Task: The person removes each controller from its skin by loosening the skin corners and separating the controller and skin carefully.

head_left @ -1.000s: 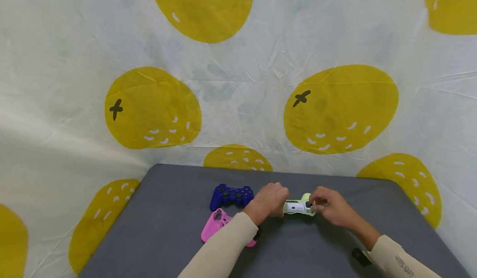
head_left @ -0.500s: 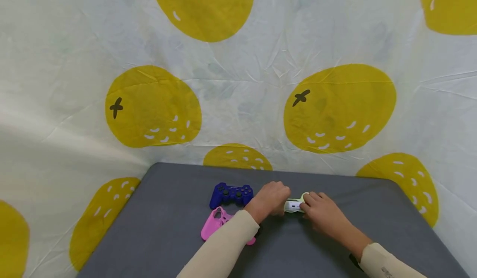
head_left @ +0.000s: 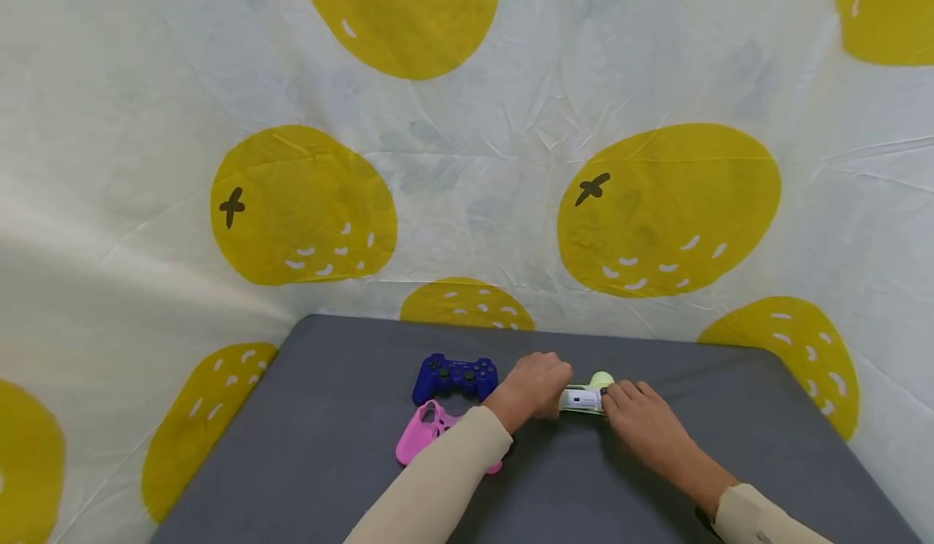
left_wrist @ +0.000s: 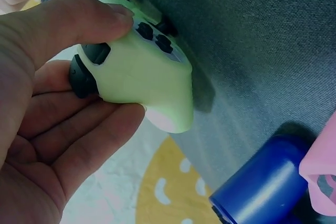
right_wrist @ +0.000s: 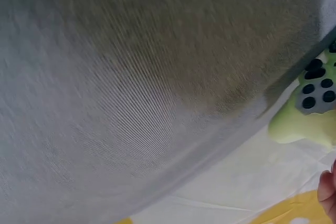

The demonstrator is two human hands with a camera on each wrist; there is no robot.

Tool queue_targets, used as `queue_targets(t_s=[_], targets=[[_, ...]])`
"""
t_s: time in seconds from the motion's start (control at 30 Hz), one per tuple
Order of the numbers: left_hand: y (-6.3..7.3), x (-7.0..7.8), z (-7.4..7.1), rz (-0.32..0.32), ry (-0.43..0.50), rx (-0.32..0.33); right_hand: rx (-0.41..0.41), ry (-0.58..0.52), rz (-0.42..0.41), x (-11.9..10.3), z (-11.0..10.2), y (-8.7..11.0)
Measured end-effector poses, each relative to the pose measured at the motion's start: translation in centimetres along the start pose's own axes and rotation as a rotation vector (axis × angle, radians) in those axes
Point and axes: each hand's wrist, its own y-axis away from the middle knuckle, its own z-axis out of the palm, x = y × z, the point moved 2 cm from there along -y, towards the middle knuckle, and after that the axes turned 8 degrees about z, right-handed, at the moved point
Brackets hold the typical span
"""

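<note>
The left grip (head_left: 535,386) is clamped on the left end of a light green cover (left_wrist: 149,72), its thumb on one side and its fingers on the other. The right grip (head_left: 645,426) has its fingers curled round the opposite end; the right wrist view catches only some fingertips at its edge.

Inside the cover sits a white controller (head_left: 581,399), held between the two grips over the grey counter (head_left: 306,447); whether it touches the surface I cannot tell. The white panel shows bare along the middle. The cover wraps the handle at the left end, and the black directional buttons (left_wrist: 145,31) and a black trigger (left_wrist: 82,80) come through its openings. At the other end four dark round buttons (right_wrist: 308,102) show.

To the left, a blue controller (head_left: 456,366) lies on the counter, sticks up. Just nearer the person is a pink cover (head_left: 417,440) with cut-out openings, partly hidden by the left sleeve (head_left: 441,475). A white cloth (head_left: 474,212) printed with yellow shapes hangs behind.
</note>
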Motion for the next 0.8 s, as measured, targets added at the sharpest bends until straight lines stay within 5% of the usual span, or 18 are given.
queue_targets(t_s=[0.47, 0.8], targets=[[0.0, -0.2, 0.1, -0.016, 0.021, -0.030, -0.006, -0.216, 0.174, 2.5, 1.1, 1.2], [0.0, 0.0, 0.4, 0.007, 0.004, 0.007, -0.165, -0.439, 0.431, 3.7, 2.2, 1.5]])
